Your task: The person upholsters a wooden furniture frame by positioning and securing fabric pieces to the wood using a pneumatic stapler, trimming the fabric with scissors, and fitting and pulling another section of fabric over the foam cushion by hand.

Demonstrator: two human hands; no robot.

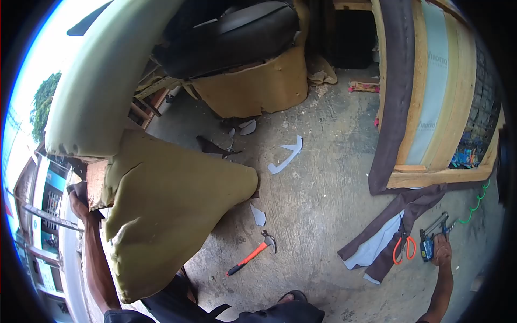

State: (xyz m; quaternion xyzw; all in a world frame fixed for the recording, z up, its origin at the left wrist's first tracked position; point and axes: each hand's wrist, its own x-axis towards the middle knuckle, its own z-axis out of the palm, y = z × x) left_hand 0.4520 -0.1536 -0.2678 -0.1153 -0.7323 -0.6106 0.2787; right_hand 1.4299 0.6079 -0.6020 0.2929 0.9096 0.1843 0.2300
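My right hand (pixel 442 250) is closed around a blue staple gun (pixel 426 248) low over the floor, with a green coiled air hose (pixel 478 202) running up from near it. Just left of it, orange-handled scissors (pixel 404 247) lie on a strip of dark brown fabric (pixel 385 264) with a pale backing. At the far left my left hand (pixel 79 203) is up against the wooden end (pixel 97 183) of a foam-covered furniture piece (pixel 167 210). Its fingers are bent around something dark and partly hidden, so what they grip is unclear.
A claw hammer (pixel 252 255) with an orange handle lies on the concrete floor (pixel 318 215). Pale scraps (pixel 290 156) are scattered beyond it. An unfinished wooden-framed seat (pixel 431 107) stands at right, a foam-sided chair (pixel 253 89) at the back. My sandalled foot (pixel 292 296) is below.
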